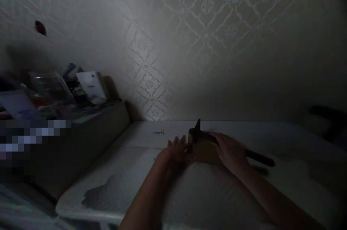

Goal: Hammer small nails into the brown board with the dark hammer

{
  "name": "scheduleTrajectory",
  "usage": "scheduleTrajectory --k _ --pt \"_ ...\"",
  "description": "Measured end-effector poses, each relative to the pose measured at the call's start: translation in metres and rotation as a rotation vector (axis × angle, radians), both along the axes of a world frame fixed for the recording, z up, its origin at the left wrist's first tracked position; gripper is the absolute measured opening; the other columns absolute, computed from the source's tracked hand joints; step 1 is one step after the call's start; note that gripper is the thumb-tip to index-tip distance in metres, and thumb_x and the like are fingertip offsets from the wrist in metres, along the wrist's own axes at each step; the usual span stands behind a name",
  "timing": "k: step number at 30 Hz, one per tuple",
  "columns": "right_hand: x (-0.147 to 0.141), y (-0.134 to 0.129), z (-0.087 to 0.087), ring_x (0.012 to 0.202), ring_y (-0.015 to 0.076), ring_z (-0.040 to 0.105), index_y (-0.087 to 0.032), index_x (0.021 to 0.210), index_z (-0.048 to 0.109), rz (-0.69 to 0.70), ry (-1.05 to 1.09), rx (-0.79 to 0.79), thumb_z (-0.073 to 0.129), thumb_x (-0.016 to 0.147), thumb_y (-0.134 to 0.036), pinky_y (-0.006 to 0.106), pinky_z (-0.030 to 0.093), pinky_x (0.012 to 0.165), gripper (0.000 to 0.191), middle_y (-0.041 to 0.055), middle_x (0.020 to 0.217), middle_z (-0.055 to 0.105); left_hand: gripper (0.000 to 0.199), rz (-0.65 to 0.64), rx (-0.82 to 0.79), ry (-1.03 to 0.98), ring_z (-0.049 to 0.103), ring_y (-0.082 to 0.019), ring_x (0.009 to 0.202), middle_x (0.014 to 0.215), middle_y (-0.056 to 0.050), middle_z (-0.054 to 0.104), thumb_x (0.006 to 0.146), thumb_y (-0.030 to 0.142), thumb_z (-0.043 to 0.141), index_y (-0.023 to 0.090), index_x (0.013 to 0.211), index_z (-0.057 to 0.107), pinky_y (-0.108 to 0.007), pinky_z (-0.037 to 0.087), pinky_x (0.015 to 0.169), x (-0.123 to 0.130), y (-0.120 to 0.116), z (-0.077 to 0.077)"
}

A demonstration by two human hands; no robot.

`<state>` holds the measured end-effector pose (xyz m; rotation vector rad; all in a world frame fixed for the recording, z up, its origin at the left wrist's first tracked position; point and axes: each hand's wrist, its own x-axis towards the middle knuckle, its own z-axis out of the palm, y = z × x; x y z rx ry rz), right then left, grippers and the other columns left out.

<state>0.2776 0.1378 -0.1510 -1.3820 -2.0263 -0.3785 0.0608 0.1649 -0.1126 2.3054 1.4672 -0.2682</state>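
Observation:
A dark claw hammer (258, 157) lies across the top of a brown block (207, 152), which looks like wood. Its head is at the block's left end, with one pointed part sticking up. My right hand (233, 152) is closed around the hammer's handle, fairly near the head, and the handle's end sticks out to the right. At the block's left end, my left hand (177, 150) grips the block, its fingers behind and its thumb in front. Dimness hides whether anything small is between these fingers. The block rests on the white table (189, 194).
Several small dark pieces (158, 132), too small to name, lie on the table behind my left hand. A cabinet (103, 136) on the left bears a white box (92, 84) and a clear plastic case (54, 87). A patterned wall (217, 42) rises behind the table.

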Motion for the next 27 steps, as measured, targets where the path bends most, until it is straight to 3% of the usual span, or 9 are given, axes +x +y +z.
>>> scheduleTrajectory --k 27 --pt "-0.0009 -0.0011 0.0008 0.094 0.0198 0.060 -0.022 0.114 0.050 0.003 -0.003 0.006 0.042 0.084 -0.011 0.034 0.046 0.079 0.034 0.0045 0.106 0.063 0.085 0.012 -0.001 0.010 -0.005 -0.038 0.136 0.152 -0.006 -0.005 0.072 0.077 0.039 0.033 0.143 0.022 -0.064 0.005 0.104 0.0020 -0.0013 0.0025"
